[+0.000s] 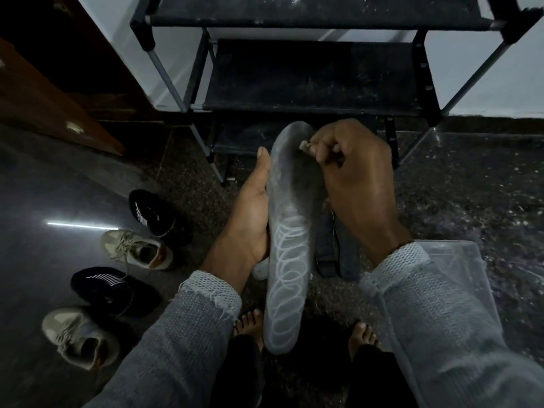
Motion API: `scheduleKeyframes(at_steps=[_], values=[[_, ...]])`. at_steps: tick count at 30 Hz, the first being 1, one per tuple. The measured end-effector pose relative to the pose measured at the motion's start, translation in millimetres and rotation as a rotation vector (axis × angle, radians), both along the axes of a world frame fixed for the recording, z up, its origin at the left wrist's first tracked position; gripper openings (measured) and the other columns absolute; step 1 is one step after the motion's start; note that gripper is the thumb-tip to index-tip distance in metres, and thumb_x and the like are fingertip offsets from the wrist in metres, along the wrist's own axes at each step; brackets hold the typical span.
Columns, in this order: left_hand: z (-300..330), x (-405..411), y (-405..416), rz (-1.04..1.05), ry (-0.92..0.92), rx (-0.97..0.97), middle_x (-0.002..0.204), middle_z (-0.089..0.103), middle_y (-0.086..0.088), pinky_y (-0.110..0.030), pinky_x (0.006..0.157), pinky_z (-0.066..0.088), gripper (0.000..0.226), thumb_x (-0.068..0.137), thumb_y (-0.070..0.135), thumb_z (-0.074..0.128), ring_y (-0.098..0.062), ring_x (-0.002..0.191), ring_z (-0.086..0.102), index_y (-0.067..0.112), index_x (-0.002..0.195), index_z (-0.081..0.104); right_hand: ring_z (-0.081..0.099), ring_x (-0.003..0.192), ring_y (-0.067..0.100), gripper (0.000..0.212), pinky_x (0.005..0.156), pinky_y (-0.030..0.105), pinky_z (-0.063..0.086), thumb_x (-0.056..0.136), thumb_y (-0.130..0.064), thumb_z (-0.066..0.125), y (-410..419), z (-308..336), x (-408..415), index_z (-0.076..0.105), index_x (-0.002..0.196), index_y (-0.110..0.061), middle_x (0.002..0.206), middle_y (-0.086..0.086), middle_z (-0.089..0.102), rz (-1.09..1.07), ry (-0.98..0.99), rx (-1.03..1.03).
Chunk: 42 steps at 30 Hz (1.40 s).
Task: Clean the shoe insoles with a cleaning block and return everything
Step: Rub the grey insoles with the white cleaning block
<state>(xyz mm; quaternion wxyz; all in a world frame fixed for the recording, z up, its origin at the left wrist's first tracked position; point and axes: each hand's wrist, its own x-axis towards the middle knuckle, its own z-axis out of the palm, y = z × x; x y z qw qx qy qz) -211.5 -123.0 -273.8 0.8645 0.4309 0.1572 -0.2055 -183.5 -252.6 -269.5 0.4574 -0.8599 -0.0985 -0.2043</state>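
Note:
A long grey insole [290, 231] with a pale looped pattern on its near half stands lengthwise between my hands. My left hand [250, 219] grips its left edge, thumb stretched up along the side. My right hand [356, 178] pinches a small pale cleaning block [303, 146] against the insole's far tip. Two dark insoles [335, 251] lie on the floor under my right wrist. A small white object [261, 269] shows just below my left hand; what it is I cannot tell.
A black shoe rack [309, 75] with metal poles stands straight ahead. Two black sneakers [156, 216] and two beige sneakers [138, 250] sit on the floor at left. A clear plastic box [459, 260] lies behind my right sleeve. A wooden door [53, 92] is far left.

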Motion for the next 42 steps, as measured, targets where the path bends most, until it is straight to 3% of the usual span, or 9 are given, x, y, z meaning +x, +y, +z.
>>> scheduleKeyframes(at_steps=[4, 8, 12, 15, 18, 22, 29, 39, 42], values=[[-5, 3, 8, 0.046, 0.001, 0.051, 0.088, 0.074, -0.006, -0.026, 0.071, 0.058, 0.056, 0.102, 0.05, 0.029, -0.015, 0.082, 0.071, 0.01, 0.101, 0.069, 0.064, 0.076, 0.014, 0.036, 0.07, 0.036, 0.055, 0.077, 0.013, 0.058, 0, 4, -2, 0.052, 0.065, -0.02, 0.077, 0.0, 0.063, 0.154, 0.136, -0.122], [-5, 4, 12, 0.048, 0.0, -0.023, 0.098, 0.075, -0.008, -0.027, 0.08, 0.058, 0.069, 0.103, 0.049, 0.023, -0.016, 0.091, 0.072, 0.011, 0.087, 0.079, 0.064, 0.071, 0.008, 0.048, 0.084, 0.016, 0.048, 0.079, 0.012, 0.059, 1, 9, -7, 0.046, 0.06, -0.03, 0.069, -0.005, 0.064, 0.314, 0.25, -0.23], [-5, 7, 14, 0.087, -0.004, -0.018, 0.099, 0.074, -0.011, -0.03, 0.083, 0.058, 0.068, 0.102, 0.052, 0.027, -0.02, 0.095, 0.07, 0.011, 0.088, 0.079, 0.067, 0.073, 0.017, 0.027, 0.084, 0.036, 0.055, 0.08, 0.001, 0.071, 1, 6, -7, 0.057, 0.066, -0.017, 0.073, 0.0, 0.067, 0.311, 0.314, -0.017], [-3, 9, 15, 0.099, -0.026, -0.028, 0.089, 0.075, -0.009, -0.028, 0.073, 0.059, 0.074, 0.101, 0.053, 0.024, -0.017, 0.082, 0.072, 0.01, 0.079, 0.08, 0.067, 0.078, 0.019, 0.02, 0.084, 0.035, 0.056, 0.079, -0.005, 0.076, 1, 5, -7, 0.06, 0.07, -0.014, 0.078, 0.004, 0.069, 0.296, 0.367, 0.182], [-3, 12, 19, 0.132, -0.008, -0.116, 0.108, 0.071, -0.015, -0.033, 0.086, 0.057, 0.076, 0.099, 0.059, 0.025, -0.022, 0.096, 0.07, 0.003, 0.095, 0.077, 0.066, 0.078, 0.012, 0.014, 0.077, 0.029, 0.053, 0.077, -0.002, 0.077, -2, 8, -10, 0.063, 0.075, -0.004, 0.082, 0.01, 0.069, 0.31, 0.435, 0.288], [-6, 15, 27, 0.184, -0.007, -0.176, 0.133, 0.058, -0.018, -0.041, 0.108, 0.043, 0.077, 0.096, 0.064, 0.025, -0.027, 0.123, 0.056, 0.002, 0.128, 0.057, 0.067, 0.086, 0.031, 0.016, 0.081, 0.04, 0.056, 0.075, -0.003, 0.079, -8, 8, -14, 0.064, 0.082, 0.0, 0.086, 0.013, 0.07, 0.373, 0.596, 0.325], [-6, 16, 29, 0.182, -0.031, -0.216, 0.138, 0.054, -0.018, -0.038, 0.105, 0.045, 0.079, 0.095, 0.066, 0.023, -0.027, 0.13, 0.051, 0.003, 0.134, 0.05, 0.067, 0.083, 0.024, 0.016, 0.082, 0.039, 0.059, 0.074, -0.001, 0.078, 2, 9, -21, 0.063, 0.081, -0.002, 0.083, 0.016, 0.069, 0.402, 0.76, 0.417], [-8, 11, 23, 0.083, -0.041, -0.297, 0.133, 0.057, -0.019, -0.041, 0.106, 0.043, 0.081, 0.094, 0.068, 0.023, -0.028, 0.121, 0.057, 0.005, 0.124, 0.064, 0.065, 0.076, 0.022, 0.028, 0.074, 0.042, 0.058, 0.078, 0.005, 0.073, 6, 3, -17, 0.054, 0.069, -0.013, 0.08, 0.016, 0.066, 0.156, 0.704, 0.664], [-9, 12, 20, 0.051, -0.023, -0.269, 0.129, 0.06, -0.016, -0.037, 0.098, 0.05, 0.081, 0.095, 0.067, 0.021, -0.025, 0.114, 0.061, 0.003, 0.135, 0.05, 0.064, 0.08, 0.024, 0.029, 0.077, 0.045, 0.058, 0.079, 0.004, 0.073, 7, 3, -17, 0.053, 0.069, -0.014, 0.083, 0.017, 0.065, 0.136, 0.714, 0.682]])
